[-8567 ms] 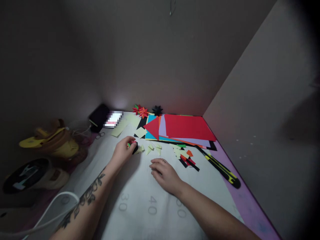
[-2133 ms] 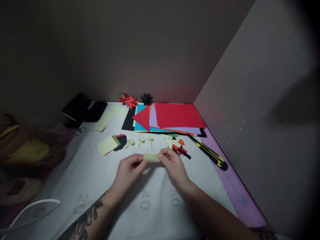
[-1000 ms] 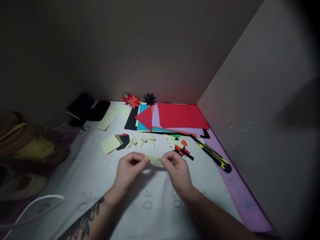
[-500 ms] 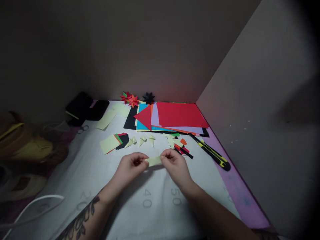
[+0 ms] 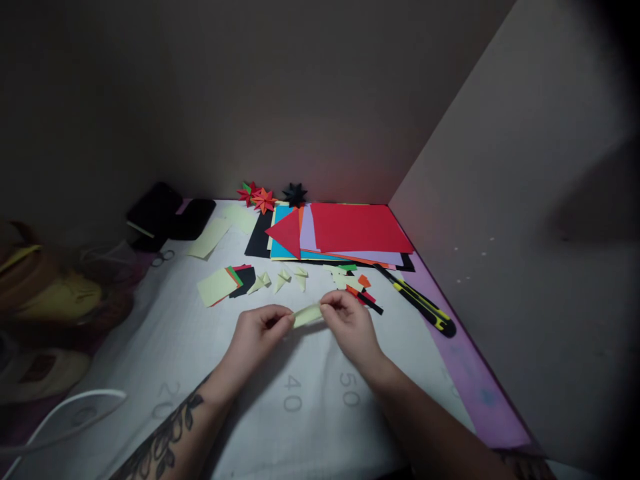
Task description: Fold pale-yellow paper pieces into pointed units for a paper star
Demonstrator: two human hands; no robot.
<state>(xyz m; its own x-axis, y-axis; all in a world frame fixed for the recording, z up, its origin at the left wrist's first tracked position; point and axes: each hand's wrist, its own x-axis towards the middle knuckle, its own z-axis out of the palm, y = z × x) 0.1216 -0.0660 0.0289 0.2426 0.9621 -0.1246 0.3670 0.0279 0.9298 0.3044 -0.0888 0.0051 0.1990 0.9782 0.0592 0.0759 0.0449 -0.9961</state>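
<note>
A small pale yellow strip of paper (image 5: 307, 315) stretches between my two hands above the white mat. My left hand (image 5: 260, 333) pinches its left end between thumb and fingers. At the other end, my right hand (image 5: 350, 327) grips it the same way, held a little higher, so the strip slants. Just beyond the hands lie several folded pale yellow paper pieces (image 5: 283, 280) in a row. To their left is a fanned stack of paper squares (image 5: 218, 287), pale yellow on top. Paper scraps (image 5: 345, 280) in several colours lie beyond my right hand.
A black and yellow utility knife (image 5: 423, 307) lies on the right. Coloured paper sheets (image 5: 360, 227) are piled at the back, near folded paper stars (image 5: 263, 200). Scissors (image 5: 163, 258) and a black case (image 5: 155, 210) are at the left. A white cable (image 5: 75, 400) curves at lower left.
The right end of the paper strip has risen, so it now slants instead of lying nearly level. Both hands keep their pinch. The whole view has shifted slightly.
</note>
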